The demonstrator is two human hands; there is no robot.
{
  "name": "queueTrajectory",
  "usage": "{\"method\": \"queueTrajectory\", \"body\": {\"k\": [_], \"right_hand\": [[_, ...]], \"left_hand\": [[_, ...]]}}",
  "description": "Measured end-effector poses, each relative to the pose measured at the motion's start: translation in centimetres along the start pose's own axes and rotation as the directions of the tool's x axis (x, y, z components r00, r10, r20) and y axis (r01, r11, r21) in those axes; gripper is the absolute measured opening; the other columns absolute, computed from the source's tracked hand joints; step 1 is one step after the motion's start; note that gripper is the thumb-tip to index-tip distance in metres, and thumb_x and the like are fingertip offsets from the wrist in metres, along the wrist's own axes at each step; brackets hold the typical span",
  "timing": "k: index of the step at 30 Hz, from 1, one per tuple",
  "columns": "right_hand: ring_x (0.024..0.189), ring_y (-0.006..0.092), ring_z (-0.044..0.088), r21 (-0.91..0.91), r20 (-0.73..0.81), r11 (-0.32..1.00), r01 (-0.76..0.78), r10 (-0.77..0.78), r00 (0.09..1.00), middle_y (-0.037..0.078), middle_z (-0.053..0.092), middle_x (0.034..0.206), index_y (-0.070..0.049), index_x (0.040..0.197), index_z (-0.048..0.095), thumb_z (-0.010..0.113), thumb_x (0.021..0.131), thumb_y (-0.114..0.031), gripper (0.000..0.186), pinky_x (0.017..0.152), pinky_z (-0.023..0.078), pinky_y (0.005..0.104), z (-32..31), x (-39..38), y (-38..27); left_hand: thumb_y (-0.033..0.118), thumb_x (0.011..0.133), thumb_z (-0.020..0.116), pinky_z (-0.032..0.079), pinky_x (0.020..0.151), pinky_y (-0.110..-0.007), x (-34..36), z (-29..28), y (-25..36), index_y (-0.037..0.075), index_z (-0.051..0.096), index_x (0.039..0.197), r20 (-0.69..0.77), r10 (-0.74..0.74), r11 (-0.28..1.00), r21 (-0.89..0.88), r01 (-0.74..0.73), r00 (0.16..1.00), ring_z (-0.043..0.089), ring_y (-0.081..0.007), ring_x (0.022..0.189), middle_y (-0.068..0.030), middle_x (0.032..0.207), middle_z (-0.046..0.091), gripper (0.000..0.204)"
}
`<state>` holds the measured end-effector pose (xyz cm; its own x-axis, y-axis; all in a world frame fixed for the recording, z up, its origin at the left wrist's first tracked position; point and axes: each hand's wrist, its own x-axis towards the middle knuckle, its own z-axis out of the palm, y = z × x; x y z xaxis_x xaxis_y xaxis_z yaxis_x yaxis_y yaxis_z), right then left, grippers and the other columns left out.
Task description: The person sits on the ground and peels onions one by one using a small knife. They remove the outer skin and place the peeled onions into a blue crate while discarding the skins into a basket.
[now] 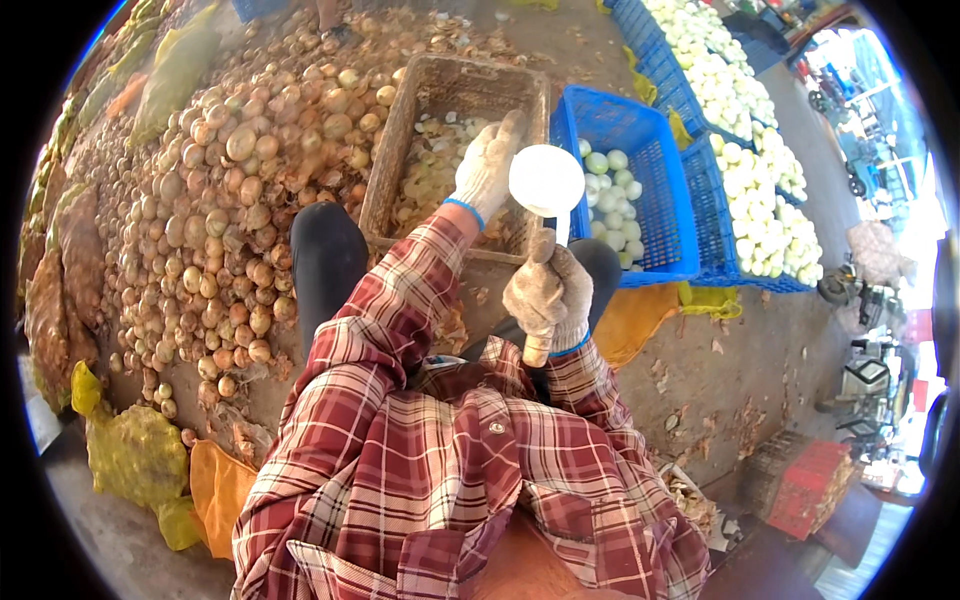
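Note:
My left hand (487, 165), in a pale work glove with a blue cuff, is over the brown crate (387, 160). Against its palm side is a round, glaring white thing that looks like a peeled onion (547, 180); the grip is partly hidden. My right hand (550, 290), in a soiled glove, is closed round the light handle of a knife (536, 350). The knife's bright blade points up and meets the underside of the onion. Loose skins and scraps (430, 180) lie inside the brown crate.
Unpeeled onions (200, 220) heap on the left. A blue crate (680, 240) at right holds several peeled onions (612, 205); fuller blue crates (765, 215) stand beyond it. Mesh sacks (140, 455) lie at lower left, a red crate (800, 490) at lower right. My knees flank the brown crate.

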<state>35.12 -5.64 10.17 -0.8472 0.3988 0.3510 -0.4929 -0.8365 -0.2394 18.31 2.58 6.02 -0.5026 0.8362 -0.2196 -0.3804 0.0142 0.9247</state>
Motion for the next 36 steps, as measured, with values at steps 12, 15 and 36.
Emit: {"method": "queueTrajectory", "body": {"k": [12, 15, 36], "right_hand": [[0.026, 0.0077, 0.025, 0.248, 0.071, 0.968, -0.025, 0.008, 0.997, -0.002, 0.032, 0.042, -0.001, 0.127, 0.047, 0.027, 0.104, -0.02, 0.036, 0.024, 0.023, 0.0229, -1.3, -1.4, -1.5], [0.026, 0.0073, 0.027, 0.247, 0.106, 0.969, 0.005, -0.033, 0.994, -0.002, 0.033, 0.044, 0.002, 0.126, 0.046, 0.028, 0.104, -0.019, 0.035, 0.024, 0.023, 0.0229, -0.8, -1.1, -1.3], [0.06, 0.0274, 0.064, -0.29, -0.113, -0.535, -0.794, -0.804, 0.583, 0.017, 0.063, 0.068, 0.003, 0.096, 0.06, 0.051, 0.093, -0.025, 0.03, 0.055, 0.05, 0.0402, -9.8, -9.2, -22.5]], "left_hand": [[0.061, 0.093, 0.05, 0.051, 0.069, -0.033, -5.3, -0.8, 3.5, 0.004, 0.063, 0.105, 0.284, -0.133, 0.987, -0.054, 0.154, 0.95, 0.06, -0.0142, 0.084, -0.0049, 0.092, 0.063, 0.06], [0.041, 0.097, 0.055, 0.048, 0.057, -0.026, -6.9, -1.2, 3.7, 0.003, 0.064, 0.104, 0.457, -0.113, 0.971, -0.139, 0.197, 0.882, 0.057, -0.0104, 0.067, -0.0028, 0.081, 0.063, 0.039], [0.038, 0.077, 0.068, 0.048, 0.088, -0.042, -1.9, -9.3, -1.1, 0.006, 0.071, 0.097, 0.183, 0.316, 0.215, 0.942, -0.258, 0.931, 0.062, -0.0335, 0.102, -0.0167, 0.093, 0.068, 0.038]]}}
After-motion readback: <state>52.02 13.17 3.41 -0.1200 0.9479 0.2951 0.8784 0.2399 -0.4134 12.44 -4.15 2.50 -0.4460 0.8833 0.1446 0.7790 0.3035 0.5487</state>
